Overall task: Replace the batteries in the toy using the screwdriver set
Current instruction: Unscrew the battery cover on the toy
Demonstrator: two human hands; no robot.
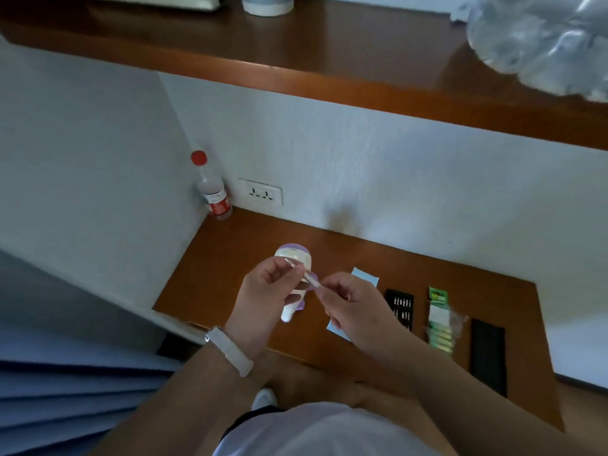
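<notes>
A white and purple toy (293, 258) lies on the brown desk (230, 255), partly hidden behind my hands. Above it my left hand (263, 291) pinches one end of a slim silver screwdriver handle (310, 280). My right hand (348, 304) pinches the other end. To the right lies the open black screwdriver bit case (399, 306). A green pack of batteries (439, 319) lies beyond it, with the case's black lid (488, 353) furthest right.
A light blue cloth (365, 278) lies under my right hand. A red-capped bottle (212, 189) stands in the back left corner by a wall socket (261, 192). A wooden shelf (329, 70) overhangs the desk. My knees are below the desk edge.
</notes>
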